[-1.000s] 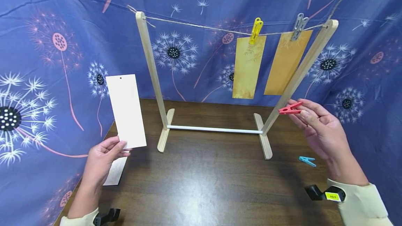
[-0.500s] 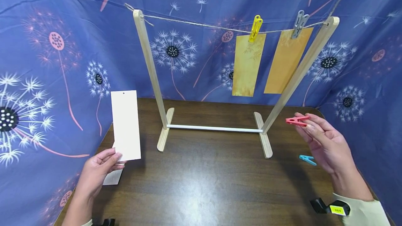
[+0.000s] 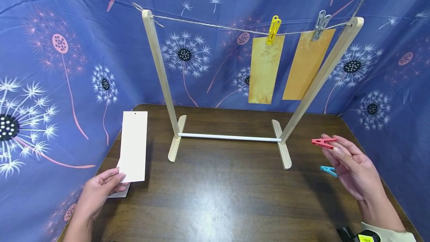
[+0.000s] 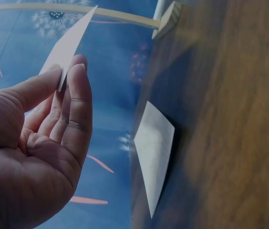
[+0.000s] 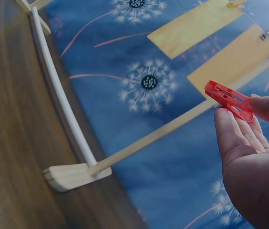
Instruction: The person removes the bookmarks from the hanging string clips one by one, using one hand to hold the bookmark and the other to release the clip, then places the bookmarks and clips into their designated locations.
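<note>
Pinching the white card [image 3: 133, 145] by a lower corner, left hand [image 3: 102, 188] has it extending beyond; right hand [image 3: 357, 171] pinches the red clothespin [image 5: 226, 100] ahead of it; card judged light, creasable, best edge-held; clothespin likely light, springy, best squeezed at the handle end.

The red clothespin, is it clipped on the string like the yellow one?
No, the right hand pinches the red clothespin away from the string, where the yellow clothespin is clipped.
</note>
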Motion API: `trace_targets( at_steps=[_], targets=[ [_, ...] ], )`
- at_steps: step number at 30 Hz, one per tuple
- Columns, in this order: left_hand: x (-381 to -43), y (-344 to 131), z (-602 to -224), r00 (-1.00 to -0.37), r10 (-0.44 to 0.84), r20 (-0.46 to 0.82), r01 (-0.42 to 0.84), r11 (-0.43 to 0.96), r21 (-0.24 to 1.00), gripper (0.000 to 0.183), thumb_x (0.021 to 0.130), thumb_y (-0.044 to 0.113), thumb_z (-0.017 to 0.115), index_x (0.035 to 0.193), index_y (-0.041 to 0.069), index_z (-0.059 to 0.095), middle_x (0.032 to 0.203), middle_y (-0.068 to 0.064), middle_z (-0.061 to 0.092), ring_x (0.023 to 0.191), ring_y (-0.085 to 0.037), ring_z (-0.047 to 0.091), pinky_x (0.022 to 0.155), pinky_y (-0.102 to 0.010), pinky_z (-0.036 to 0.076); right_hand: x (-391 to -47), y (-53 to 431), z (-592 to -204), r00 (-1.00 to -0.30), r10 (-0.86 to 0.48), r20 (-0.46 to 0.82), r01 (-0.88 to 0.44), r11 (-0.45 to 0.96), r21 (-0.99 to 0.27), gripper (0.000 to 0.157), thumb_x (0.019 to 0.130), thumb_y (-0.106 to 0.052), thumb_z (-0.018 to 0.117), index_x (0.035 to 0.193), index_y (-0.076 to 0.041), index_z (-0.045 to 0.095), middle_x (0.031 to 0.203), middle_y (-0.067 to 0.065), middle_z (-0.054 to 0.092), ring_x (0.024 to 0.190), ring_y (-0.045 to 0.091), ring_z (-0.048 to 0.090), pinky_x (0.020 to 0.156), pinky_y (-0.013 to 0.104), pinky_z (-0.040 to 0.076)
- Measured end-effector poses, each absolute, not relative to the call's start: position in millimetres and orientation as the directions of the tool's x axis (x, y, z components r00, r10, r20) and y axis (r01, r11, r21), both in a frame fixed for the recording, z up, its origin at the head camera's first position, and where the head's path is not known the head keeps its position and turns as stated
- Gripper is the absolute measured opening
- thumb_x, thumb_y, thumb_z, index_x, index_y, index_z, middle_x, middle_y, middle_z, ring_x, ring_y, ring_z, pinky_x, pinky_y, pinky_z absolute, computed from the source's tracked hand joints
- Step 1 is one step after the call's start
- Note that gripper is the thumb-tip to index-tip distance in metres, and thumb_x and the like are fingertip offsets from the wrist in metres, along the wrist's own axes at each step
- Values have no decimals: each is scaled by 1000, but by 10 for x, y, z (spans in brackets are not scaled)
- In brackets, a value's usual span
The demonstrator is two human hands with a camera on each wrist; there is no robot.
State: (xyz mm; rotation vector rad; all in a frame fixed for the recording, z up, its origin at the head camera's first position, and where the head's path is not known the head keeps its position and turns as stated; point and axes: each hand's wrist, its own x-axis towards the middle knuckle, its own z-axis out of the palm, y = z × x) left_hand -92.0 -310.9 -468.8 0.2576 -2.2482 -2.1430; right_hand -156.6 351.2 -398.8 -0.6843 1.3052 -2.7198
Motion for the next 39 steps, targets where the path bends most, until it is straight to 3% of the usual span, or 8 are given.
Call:
trace_targets(
  at_steps=[7, 15, 22, 24, 30, 39],
  targets=[
    [-850, -3154, -4739, -987, -133, -87, -87, -6, 996, 14, 94, 2, 61, 106, 8, 61, 89, -3, 71, 71, -24, 70, 68, -31, 60, -1479, 3631, -4176, -891, -266, 367, -16, -790, -613, 51, 97, 18, 10, 144, 9, 28, 145, 27, 35, 133, 35, 35, 109, 40, 29],
    [-798, -3243, -4778, -978, -148, -144, -150, 26, 988, 16, 93, 6, 63, 108, 9, 62, 90, -2, 72, 75, -24, 70, 69, -35, 60, -1363, 3741, -4371, -912, -239, 332, 9, -822, -570, 52, 97, 17, 9, 143, 8, 31, 144, 27, 37, 132, 34, 36, 108, 40, 29],
    [-755, -3287, -4807, -966, -161, -201, -221, 121, 968, 49, 93, 10, 64, 127, -19, 45, 92, 4, 70, 76, -25, 70, 69, -35, 60, -1248, 3843, -4590, -923, -247, 295, 71, -863, -500, 52, 99, 13, 7, 143, 8, 34, 143, 27, 38, 134, 33, 33, 110, 39, 26],
    [-743, -3293, -4815, -962, -161, -219, -241, 127, 962, 54, 93, 10, 64, 129, -22, 40, 93, 3, 70, 76, -26, 70, 69, -36, 60, -1213, 3875, -4662, -928, -245, 282, 83, -872, -483, 52, 100, 12, 7, 143, 7, 35, 143, 27, 38, 134, 32, 33, 110, 38, 25],
    [-696, -3319, -4835, -940, -188, -285, -319, 185, 930, 58, 93, 12, 65, 132, -21, 38, 95, 2, 70, 77, -25, 70, 70, -35, 60, -1093, 3974, -4869, -938, -260, 230, 131, -879, -459, 53, 100, 10, 5, 142, 6, 38, 142, 27, 40, 133, 32, 34, 111, 39, 26],
    [-634, -3338, -4862, -914, -193, -357, -396, 231, 889, 62, 92, 15, 66, 135, -18, 37, 106, -8, 68, 80, -22, 70, 73, -34, 60, -953, 4107, -5083, -953, -293, 83, 206, -822, -531, 52, 103, 5, 12, 137, -2, 50, 137, 18, 50, 129, 26, 44, 108, 35, 34]
  ],
)
